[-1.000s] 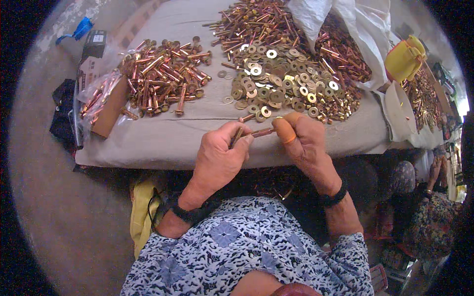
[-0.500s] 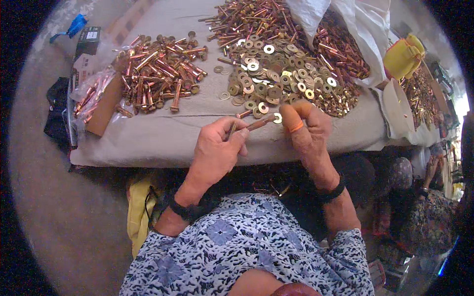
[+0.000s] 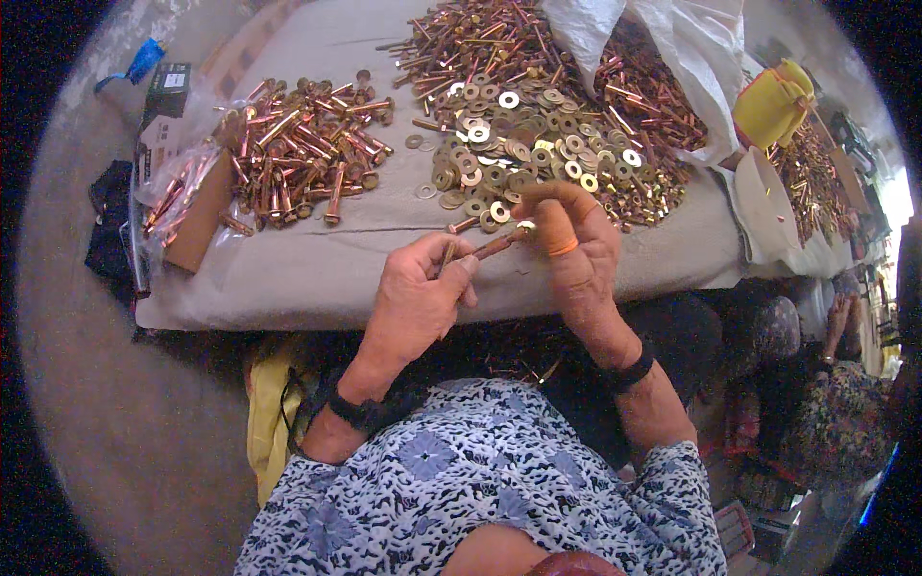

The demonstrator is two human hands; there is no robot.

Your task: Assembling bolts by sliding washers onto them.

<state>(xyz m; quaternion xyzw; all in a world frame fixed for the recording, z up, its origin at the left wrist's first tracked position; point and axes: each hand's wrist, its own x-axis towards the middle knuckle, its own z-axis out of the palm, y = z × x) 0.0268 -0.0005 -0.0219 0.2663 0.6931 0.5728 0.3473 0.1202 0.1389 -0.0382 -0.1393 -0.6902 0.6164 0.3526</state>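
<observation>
The person's left hand [image 3: 415, 300] is closed around a copper-coloured bolt [image 3: 492, 248], gripping its lower shank while the threaded end slants up and to the right. A second bolt [image 3: 447, 257] sticks up between the fingers of the same hand. The right hand [image 3: 573, 252] meets the tip of the slanted bolt — thumb and a forefinger in an orange rubber finger cot [image 3: 555, 227] pinched together on a brass washer [image 3: 524, 228] at the bolt's end. Both hands hover just above the near edge of a grey cloth-covered table [image 3: 317, 264].

Just beyond the right hand lies a spread of brass washers [image 3: 519, 158], touching a larger heap of long brass screws [image 3: 490, 38] at the far side. To the left, well apart from the hands, sits a pile of copper bolts [image 3: 298, 154], and beside it a clear plastic bag [image 3: 168, 197] holding more of them, next to a flat piece of cardboard [image 3: 200, 216]. A white sack [image 3: 691, 58] lies open over more fasteners on the right, near a yellow pouch [image 3: 773, 101]. Each wrist carries a black band — the left one [image 3: 353, 413] and the right one [image 3: 629, 370].
</observation>
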